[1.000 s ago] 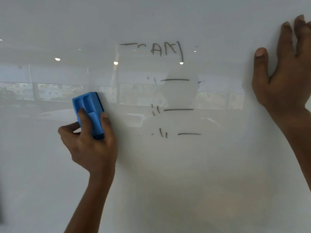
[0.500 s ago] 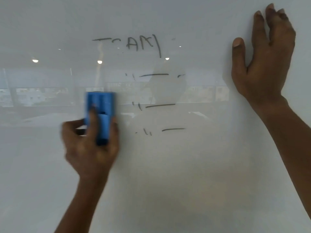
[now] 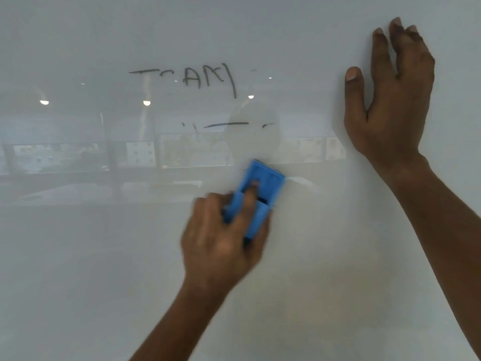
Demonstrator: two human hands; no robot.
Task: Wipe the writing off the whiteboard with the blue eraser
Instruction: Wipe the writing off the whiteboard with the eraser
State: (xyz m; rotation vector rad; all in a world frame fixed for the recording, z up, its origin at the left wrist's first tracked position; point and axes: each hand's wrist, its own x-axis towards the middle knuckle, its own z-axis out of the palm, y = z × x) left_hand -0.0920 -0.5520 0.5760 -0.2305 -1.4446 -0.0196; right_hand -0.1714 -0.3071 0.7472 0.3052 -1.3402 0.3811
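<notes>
- Blue-bodied, the eraser (image 3: pixel 269 185) is pressed flat against the whiteboard (image 3: pixel 104 256). It is tilted so its upper end leans right. It sits near the middle of the board, below the dark writing (image 3: pixel 200 79) and well left of the right grip.
- From below, the left grip (image 3: pixel 223 246) pinches the eraser. A forefinger (image 3: pixel 250 196) lies along the eraser's back, the other fingers curl at its left edge, and the thumb side wraps its lower right edge.
- Hand and eraser are smeared by blur, so finer finger detail cannot be told.
- Only the eraser's upper part shows clear of the left grip; its lower end is hidden under the fingers.
- At the right of the board the right grip (image 3: pixel 393 105) is spread flat on the surface. Its fingers are straight and point up, its thumb (image 3: pixel 352 76) is out to the left, and it holds nothing.
- The writing is a row of dark capitals, partly rubbed out, left of the right grip.
- Under the capitals runs a short horizontal stroke (image 3: pixel 225 124), with faint ticks to its left and a small mark (image 3: pixel 268 124) to its right.
- The eraser's upper end is apart from that stroke, below it and a little to the right.
- The glossy board reflects round ceiling lights (image 3: pixel 147 102) and a band of windows (image 3: pixel 182 152) that runs across just above the eraser.
</notes>
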